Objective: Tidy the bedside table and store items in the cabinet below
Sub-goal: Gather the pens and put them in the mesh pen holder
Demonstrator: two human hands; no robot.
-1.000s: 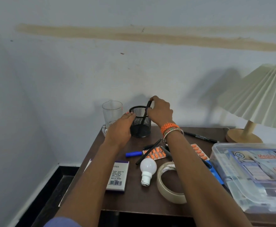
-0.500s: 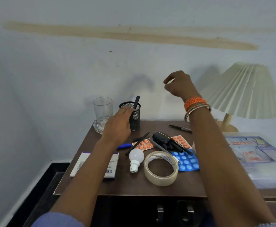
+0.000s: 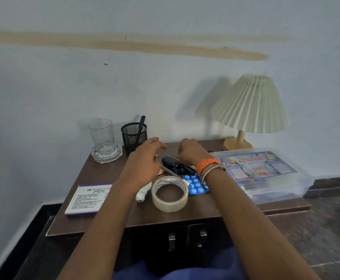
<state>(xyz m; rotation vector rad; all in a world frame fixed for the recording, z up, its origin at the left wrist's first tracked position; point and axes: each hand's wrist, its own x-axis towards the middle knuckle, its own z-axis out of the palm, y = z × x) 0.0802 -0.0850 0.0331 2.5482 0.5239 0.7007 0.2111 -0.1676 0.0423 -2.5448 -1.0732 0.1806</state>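
Over the dark wood tabletop [image 3: 112,174], your left hand [image 3: 145,158] hovers with fingers released, your right hand [image 3: 189,151] clenched, against a pale blue wall [image 3: 64,87].

Bedroom: lamp [image 3: 250,104], bedside table [image 3: 108,168].

A dark brown wooden bench [image 3: 112,174] carries the clutter. At its 11 o'clock corner a clear drinking glass [image 3: 101,136] stands upright in a thick glass ashtray [image 3: 107,153]; just to the right stands a black wire-mesh pen cup [image 3: 133,136] with one dark pen [image 3: 141,126] leaning inside. At 8 o'clock lies a flat white stamp-pad box with purple edges [image 3: 87,199]. Near the centre a roll of clear tape [image 3: 170,196] lies flat, touching a blue blister pack of pills [image 3: 195,184]. The dark cabinet doors [image 3: 183,239] below are closed.
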